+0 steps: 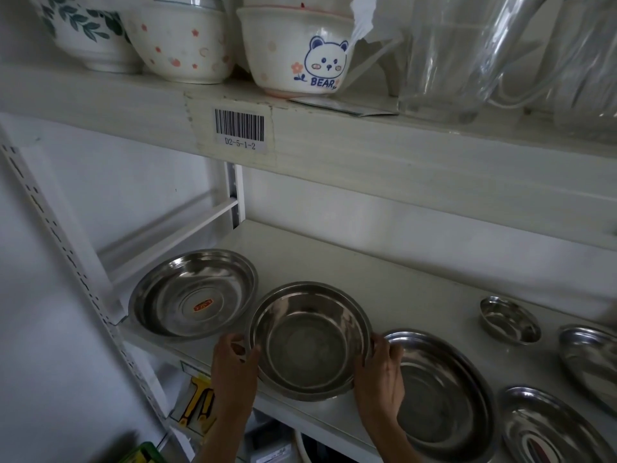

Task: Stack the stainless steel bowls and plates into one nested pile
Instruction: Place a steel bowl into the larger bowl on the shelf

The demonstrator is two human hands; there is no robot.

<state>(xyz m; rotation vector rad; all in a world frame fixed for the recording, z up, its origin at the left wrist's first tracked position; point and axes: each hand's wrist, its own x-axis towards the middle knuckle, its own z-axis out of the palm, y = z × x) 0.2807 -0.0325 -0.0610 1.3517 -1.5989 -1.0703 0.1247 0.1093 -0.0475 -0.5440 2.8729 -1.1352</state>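
A deep stainless steel bowl [309, 342] is at the front of the white shelf [384, 282], tilted toward me. My left hand [233, 365] grips its left rim and my right hand [380, 372] grips its right rim. To its left sits a wide steel plate with a red sticker [193, 292]. A large steel plate [440, 396] lies to its right, partly behind my right hand. Further right are a small steel bowl [509, 319], another steel plate [547, 426] at the front and one [591, 359] cut off by the frame edge.
The upper shelf [367, 142] overhangs closely, with a barcode label [239, 128], ceramic bowls [293, 48] and clear glass jugs [467, 55]. A perforated white upright [60, 242] stands at left. Yellow packaged items [200, 402] lie on the shelf below.
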